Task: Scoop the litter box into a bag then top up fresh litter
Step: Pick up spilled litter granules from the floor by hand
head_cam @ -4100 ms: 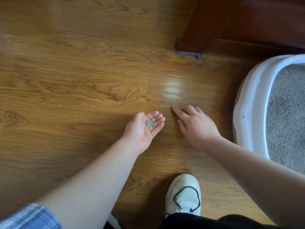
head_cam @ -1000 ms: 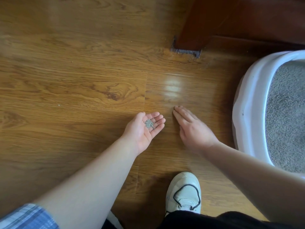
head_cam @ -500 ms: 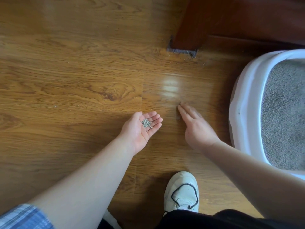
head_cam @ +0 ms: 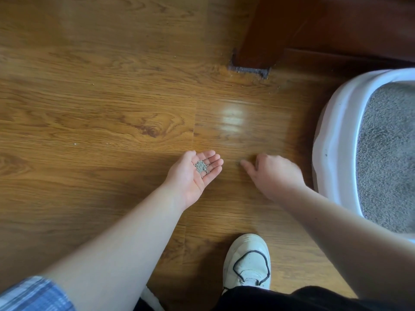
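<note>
Litter box (head_cam: 325,140) stands on the floor (head_cam: 89,113) at the right edge of view, with its white rim toward the person and grey litter (head_cam: 386,158) lying fairly level inside.

Change noted: half a second ago the right hand (head_cam: 274,173) lay with its fingers stretched flat along the boards. Now the fingers are drawn in and curled, with the tips down beside a small dark speck (head_cam: 237,163). The hand is blurred, so it cannot be told whether the tips have closed on the speck. The left hand (head_cam: 190,176) has not shifted. It is palm up, with fingers together and slightly cupped, and carries a small heap of stray grains (head_cam: 201,167).

Assessment: the work in hand appears to be collecting spilled litter from the floor, grain by grain, which is a side job to the task proper. The fill in the box suggests the main steps are done or nearly so (neither bag nor scoop shows in this view, so this is unconfirmed).

Surroundings: a dark furniture leg (head_cam: 253,37) stands beyond the hands, with grey debris (head_cam: 249,70) packed along its foot and pale crumbs scattered nearby. A white shoe (head_cam: 247,263) is planted below the hands, and a plaid sleeve (head_cam: 33,292) shows at the lower left corner.

Obstruction: nothing lies between the hands and the box. The debris against the leg sits in a tight corner and will likely resist pinching.
</note>
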`<action>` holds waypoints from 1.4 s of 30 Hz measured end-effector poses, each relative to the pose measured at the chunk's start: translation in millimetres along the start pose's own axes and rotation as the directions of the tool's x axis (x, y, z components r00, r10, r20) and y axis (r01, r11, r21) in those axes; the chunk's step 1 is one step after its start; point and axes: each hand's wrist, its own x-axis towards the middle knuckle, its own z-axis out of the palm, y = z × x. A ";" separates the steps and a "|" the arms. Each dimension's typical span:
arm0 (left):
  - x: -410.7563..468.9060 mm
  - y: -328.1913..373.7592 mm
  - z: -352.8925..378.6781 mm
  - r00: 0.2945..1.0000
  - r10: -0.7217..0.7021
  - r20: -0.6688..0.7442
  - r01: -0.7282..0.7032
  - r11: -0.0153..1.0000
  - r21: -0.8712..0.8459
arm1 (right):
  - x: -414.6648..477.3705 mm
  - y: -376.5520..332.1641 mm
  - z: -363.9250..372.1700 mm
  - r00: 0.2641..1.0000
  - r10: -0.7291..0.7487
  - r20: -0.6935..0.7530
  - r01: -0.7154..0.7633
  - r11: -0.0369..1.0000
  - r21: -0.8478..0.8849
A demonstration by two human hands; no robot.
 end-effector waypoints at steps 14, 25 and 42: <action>7.9 2.4 -1.0 1.000 -0.009 -0.023 0.009 1.000 -0.002 | 23.6 -47.8 -27.4 0.957 -0.079 0.280 0.171 0.931 -0.323; 14.5 0.7 4.2 0.999 -0.010 -0.050 0.011 0.999 0.032 | 24.1 -52.2 -26.4 0.958 -0.102 0.270 0.190 0.926 -0.326; 5.4 -18.6 1.6 0.996 -0.028 -0.082 0.033 0.997 0.067 | -25.3 -56.6 -9.3 0.960 -0.280 -0.024 0.278 0.936 0.217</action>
